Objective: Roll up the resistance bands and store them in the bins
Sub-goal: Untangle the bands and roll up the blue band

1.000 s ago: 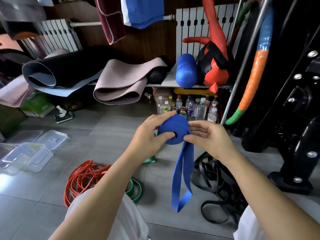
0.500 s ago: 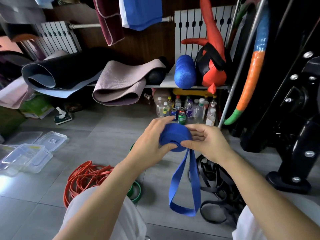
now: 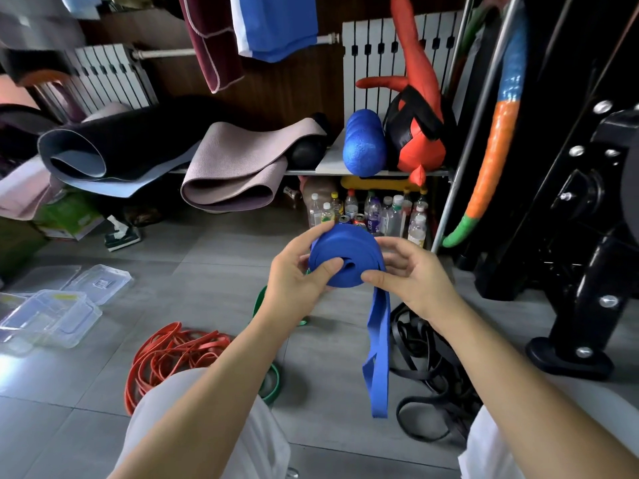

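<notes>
Gripping the rolled part of the blue band (image 3: 342, 252) from both sides: left hand (image 3: 294, 281) curled round the left edge, thumb pressed on the near face beside the centre hole; right hand (image 3: 415, 278) curled round the right edge, thumb under the lower rim at the start of the loose tail (image 3: 378, 357). Held in the air ahead of the body, above the floor (image 3: 207, 271), not in any bin.

Against half a second ago: tail loop no longer splayed wide, now narrow, both strands close together and slightly twisted; bottom end at much the same height, clear of the floor. Hands and roll at nearly the same spot.

Straight below the tail: bare grey tile, bounded by the green band (image 3: 273, 383) on the left and the tangle of black bands (image 3: 428, 371) on the right, close beside the tail. Orange bands (image 3: 173, 350) heaped further left, by the left knee. Clear bins (image 3: 52, 316) on the floor at far left, well apart from the hands, with open tile between. Right side closed off by a black machine base (image 3: 567, 357), near the black bands. Ahead, just beyond the roll: bottles (image 3: 383, 212) packed under the shelf (image 3: 328, 165) edge.
</notes>
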A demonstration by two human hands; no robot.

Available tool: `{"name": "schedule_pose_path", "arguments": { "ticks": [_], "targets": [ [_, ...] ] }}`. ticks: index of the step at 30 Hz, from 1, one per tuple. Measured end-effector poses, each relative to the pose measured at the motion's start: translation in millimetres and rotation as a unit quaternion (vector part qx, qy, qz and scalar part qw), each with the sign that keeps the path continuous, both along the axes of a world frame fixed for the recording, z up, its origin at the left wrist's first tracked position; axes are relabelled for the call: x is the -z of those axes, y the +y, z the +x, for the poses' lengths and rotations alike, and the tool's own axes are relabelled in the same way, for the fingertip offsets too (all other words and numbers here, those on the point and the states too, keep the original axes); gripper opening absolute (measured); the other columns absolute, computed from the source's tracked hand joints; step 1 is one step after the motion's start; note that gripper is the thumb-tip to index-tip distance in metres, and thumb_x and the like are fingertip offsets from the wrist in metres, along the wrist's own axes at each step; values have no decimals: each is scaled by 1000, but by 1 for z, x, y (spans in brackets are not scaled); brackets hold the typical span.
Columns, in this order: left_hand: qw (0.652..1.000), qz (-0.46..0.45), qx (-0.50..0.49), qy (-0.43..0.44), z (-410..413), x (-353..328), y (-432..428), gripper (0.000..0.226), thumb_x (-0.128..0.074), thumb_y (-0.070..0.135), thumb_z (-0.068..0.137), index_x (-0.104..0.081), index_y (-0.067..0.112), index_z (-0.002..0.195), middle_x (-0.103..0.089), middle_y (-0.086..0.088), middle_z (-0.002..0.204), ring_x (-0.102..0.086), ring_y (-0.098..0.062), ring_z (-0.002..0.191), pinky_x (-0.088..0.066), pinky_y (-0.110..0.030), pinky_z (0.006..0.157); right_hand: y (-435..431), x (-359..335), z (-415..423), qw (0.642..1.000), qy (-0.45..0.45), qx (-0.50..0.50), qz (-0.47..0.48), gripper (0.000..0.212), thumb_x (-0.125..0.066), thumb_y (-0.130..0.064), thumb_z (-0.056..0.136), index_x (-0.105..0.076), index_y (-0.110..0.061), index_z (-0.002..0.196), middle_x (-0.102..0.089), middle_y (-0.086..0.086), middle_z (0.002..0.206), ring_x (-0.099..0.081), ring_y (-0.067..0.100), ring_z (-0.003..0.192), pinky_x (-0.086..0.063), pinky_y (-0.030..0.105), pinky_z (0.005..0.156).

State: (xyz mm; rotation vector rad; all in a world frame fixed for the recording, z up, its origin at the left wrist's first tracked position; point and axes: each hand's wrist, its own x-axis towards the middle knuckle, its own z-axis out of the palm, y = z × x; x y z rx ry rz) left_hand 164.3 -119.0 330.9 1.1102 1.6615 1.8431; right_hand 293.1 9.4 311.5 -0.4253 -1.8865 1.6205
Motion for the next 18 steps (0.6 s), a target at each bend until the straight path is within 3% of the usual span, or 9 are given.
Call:
{"name": "schedule_pose_path", "arguments": {
  "ticks": [2,4,7,10,12,15,18],
  "targets": [
    [998,11,19,-51,2,2,1,49,-63,-5,84,-58,35,112,-68,12,99,-68,-9,87,-57,-29,63,-1,3,0,1000,1,8,3,45,-78,-22,65,-59,-32,104,-73,-15,92,-69,6,89,-51,13,75],
    [999,-18,31,-35,2,5,1,48,-64,0,84,-54,41,109,-61,5,110,-67,-12,91,-59,-39,65,2,4,2,1000,-5,16,11,45,-79,-13,69,-59,-35,103,-72,-18,93,-68,4,89,-50,12,75],
    [987,-104,17,117,-3,8,0,47,-71,11,80,-46,44,102,-51,16,112,-58,-4,98,-56,-37,77,7,8,8,999,-37,10,35,50,-80,-5,68,-61,-39,101,-73,-16,91,-68,3,88,-51,12,74],
    [934,-157,11,322,-7,12,-4,48,-73,22,76,-48,32,116,-46,13,119,-47,-6,111,-47,-32,92,5,14,9,994,-88,-3,57,53,-83,-6,66,-60,-44,95,-69,-14,94,-68,1,83,-51,13,73],
    [894,-167,46,414,-6,15,-7,52,-68,24,79,-49,29,127,-47,10,124,-46,-11,116,-42,-31,96,4,18,9,994,-96,-17,55,53,-82,-4,66,-61,-43,94,-70,-15,91,-68,2,82,-51,14,72],
    [885,-205,79,411,-5,18,-10,57,-65,23,84,-44,38,135,-50,10,124,-50,-12,110,-42,-26,93,4,21,12,993,-105,-22,53,50,-82,-4,66,-62,-40,95,-71,-11,91,-69,8,82,-53,20,74],
    [910,-206,80,350,-6,16,-9,57,-69,20,80,-49,48,126,-54,14,111,-52,-7,100,-39,-13,85,2,20,14,994,-102,-25,41,45,-84,-10,65,-63,-36,96,-72,-8,92,-69,9,85,-53,19,75]
  ]
}}
